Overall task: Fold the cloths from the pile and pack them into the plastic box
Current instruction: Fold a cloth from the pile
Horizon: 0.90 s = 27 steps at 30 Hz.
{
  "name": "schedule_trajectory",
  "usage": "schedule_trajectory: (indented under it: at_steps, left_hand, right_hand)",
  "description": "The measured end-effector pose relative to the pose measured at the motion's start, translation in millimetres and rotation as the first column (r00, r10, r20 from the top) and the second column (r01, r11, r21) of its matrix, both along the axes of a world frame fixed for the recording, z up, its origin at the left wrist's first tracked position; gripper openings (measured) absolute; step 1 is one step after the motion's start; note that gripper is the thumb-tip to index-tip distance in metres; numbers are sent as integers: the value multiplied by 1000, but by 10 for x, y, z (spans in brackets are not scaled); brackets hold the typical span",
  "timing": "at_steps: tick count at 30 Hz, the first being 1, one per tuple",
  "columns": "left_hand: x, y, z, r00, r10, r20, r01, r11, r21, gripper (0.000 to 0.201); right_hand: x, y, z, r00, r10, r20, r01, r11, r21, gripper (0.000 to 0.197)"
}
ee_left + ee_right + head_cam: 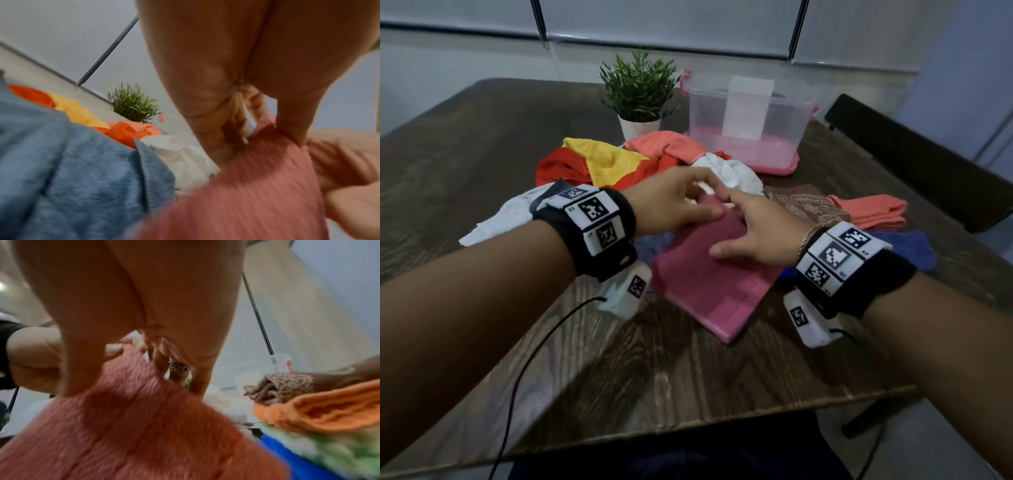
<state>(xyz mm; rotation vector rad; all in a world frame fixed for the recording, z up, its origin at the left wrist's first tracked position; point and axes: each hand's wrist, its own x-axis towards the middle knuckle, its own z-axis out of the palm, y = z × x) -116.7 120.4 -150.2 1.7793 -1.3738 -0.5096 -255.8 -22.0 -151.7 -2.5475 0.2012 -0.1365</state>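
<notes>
Surface: dark wood-grain table [482,144], grey wall with blinds behind.

Pink cloth [709,274]: folded into a rectangle, flat on the table under both hands, its near corner pointing toward the person.

Left hand [671,202]: palm down over the far end of the pink cloth, fingers stretched forward onto its far edge. The left wrist view shows the thumb pressing down on the cloth; whether the fingers pinch the edge cannot be told (blur).

Right hand [753,233]: fingers spread and fairly straight, resting on the pink cloth just beside the left hand, fingertips nearly meeting it.

Pile [619,161]: just beyond the hands; red, yellow, coral and white cloths heaped loosely.

Box [750,116]: clear plastic, open, beyond the pile and ahead of the right hand, standing on a pink lid. No cloth shows inside.

Other cloths: a white one [506,216] left of the left wrist; blue [68,170] under the left wrist; brown patterned [808,205] and coral folded [873,210] right of the right hand; dark blue [907,248] beside the right wrist.

Plant [638,92]: small, white pot, beyond the pile.

Chair [914,164]: dark, at the far right table edge.
</notes>
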Motion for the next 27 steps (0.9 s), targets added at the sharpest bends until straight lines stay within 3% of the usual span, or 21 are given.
schedule_trajectory:
  at_steps: [1,2,4,6,11,15,17,19,21,22,24,27]
  left_hand:
    - [8,-19,27,992,17,-125,-23,999,-45,32]
    - [32,-18,41,986,41,-159,-46,998,-31,41]
    - [81,32,65,997,63,48,-69,988,137,39]
    - [132,85,59,981,60,184,-98,974,206,27]
    - [142,70,90,961,262,-88,-267,962,-52,22]
    - [113,107,134,949,200,-243,-222,973,-67,40]
    - [116,105,72,959,199,-202,-202,979,3,32]
    - [160,80,-76,981,189,42,-193,971,141,22]
    - [174,55,-257,962,64,265,-144,945,294,14]
    - [173,44,-331,950,26,311,-132,936,326,16]
    - [159,39,-391,943,52,328,-151,947,284,14]
    - [137,62,-332,960,94,265,-148,971,190,15]
  right_hand:
    - [8,3,68,998,-19,57,20,1000,-5,61]
    - [2,-3,141,993,-46,113,47,999,-7,45]
    - [-28,-72,247,979,-116,165,107,992,60,29]
    - [-48,-172,305,972,-170,161,140,974,178,25]
    - [-65,-287,274,966,-217,138,164,933,322,29]
    - [-147,-279,206,958,-248,145,137,838,529,39]
    - [-196,-258,145,964,-253,85,155,788,596,36]
    - [-211,-228,30,963,-263,-52,250,812,527,25]
    - [-192,-263,-136,951,-268,-154,303,906,296,14]
    - [-177,-302,-205,955,-259,-142,276,954,116,13]
    - [-169,-353,-280,976,-211,-45,201,966,-165,16]
    - [-254,-363,-282,995,-97,-1,95,970,-225,21]
